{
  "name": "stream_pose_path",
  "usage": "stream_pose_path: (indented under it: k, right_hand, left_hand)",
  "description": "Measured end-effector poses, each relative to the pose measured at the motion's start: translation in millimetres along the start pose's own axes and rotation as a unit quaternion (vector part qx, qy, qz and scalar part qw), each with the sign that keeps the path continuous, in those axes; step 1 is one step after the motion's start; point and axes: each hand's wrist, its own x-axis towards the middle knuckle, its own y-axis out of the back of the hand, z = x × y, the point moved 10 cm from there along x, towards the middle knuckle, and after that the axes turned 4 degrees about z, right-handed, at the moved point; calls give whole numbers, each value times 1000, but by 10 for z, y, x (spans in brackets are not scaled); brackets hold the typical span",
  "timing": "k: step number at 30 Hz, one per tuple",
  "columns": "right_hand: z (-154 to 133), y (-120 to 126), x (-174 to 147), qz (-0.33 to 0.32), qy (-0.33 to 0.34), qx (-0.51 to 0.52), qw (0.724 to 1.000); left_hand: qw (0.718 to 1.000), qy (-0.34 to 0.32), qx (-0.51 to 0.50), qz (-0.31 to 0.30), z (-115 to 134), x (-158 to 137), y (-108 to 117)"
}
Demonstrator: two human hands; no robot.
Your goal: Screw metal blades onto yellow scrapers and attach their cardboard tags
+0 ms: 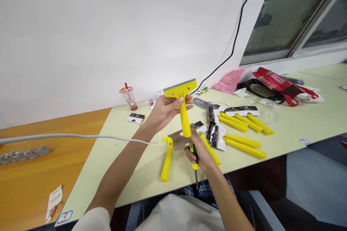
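Observation:
In my left hand (166, 110) is a yellow scraper (184, 117), held upright by the neck, its wide head with a metal blade edge at the top. My right hand (202, 153) is closed round a green and yellow screwdriver (194, 158), whose shaft points down towards me. Just beside those fingers, below the scraper's handle end, is a thin grey metal plate (179, 143); whether the right hand grips it too I cannot tell. A loose yellow handle (167, 160) lies on the table to the left of the screwdriver.
Several yellow handles (245, 144) with black-and-white card labels (216, 137) lie to the right. Behind are a phone (203, 103), a pink bag (230, 81) and a red bag (276, 81). A cup with a straw (130, 97) stands back left. A white cable (89, 136) crosses the left arm.

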Motion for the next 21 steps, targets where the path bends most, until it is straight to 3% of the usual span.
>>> stream_pose_path:
  k: [4,10,17,21]
  right_hand:
    - [-15,20,-18,7,-12,44,999]
    - [-108,-20,-33,-11,18,84,996]
    - [-115,-35,-37,-10,51,82,995]
    - [-163,-47,-92,-34,74,68,994]
  left_hand:
    - [1000,3,-7,-4,-118,84,94]
    - [998,-42,48,21,-3,128,283]
    - [989,-25,142,-16,-61,107,239]
    - [978,-13,205,-20,64,68,249]
